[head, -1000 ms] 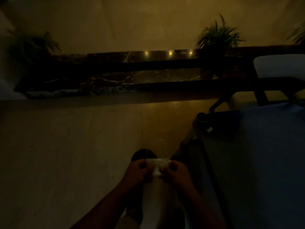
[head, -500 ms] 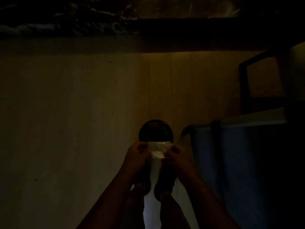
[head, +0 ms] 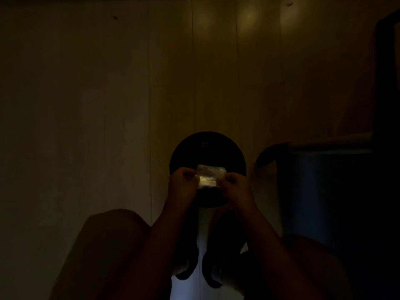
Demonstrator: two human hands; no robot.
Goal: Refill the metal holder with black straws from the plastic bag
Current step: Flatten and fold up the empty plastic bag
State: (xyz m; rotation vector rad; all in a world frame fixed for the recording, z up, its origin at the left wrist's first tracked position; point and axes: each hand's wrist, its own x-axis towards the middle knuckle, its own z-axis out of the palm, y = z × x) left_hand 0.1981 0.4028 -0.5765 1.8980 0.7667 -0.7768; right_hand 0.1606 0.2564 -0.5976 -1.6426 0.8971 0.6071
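The scene is very dark. My left hand (head: 183, 184) and my right hand (head: 234, 187) both pinch the top of a clear plastic bag (head: 210, 177), one on each side of it. The bag hangs straight down between my hands; the black straws inside cannot be made out in the dim light. Directly beneath and beyond the bag sits a dark round holder (head: 207, 148) on the floor, seen from above. Its inside is black and I cannot tell what it contains.
Pale wooden floorboards (head: 108, 105) spread ahead and to the left. A blue seat with a curved metal frame (head: 320, 191) stands close on the right. My knees and shoes fill the bottom of the view.
The view has tilted down, from the room and plants to the floor. My hands stay on the bag's top, now right above the round holder.
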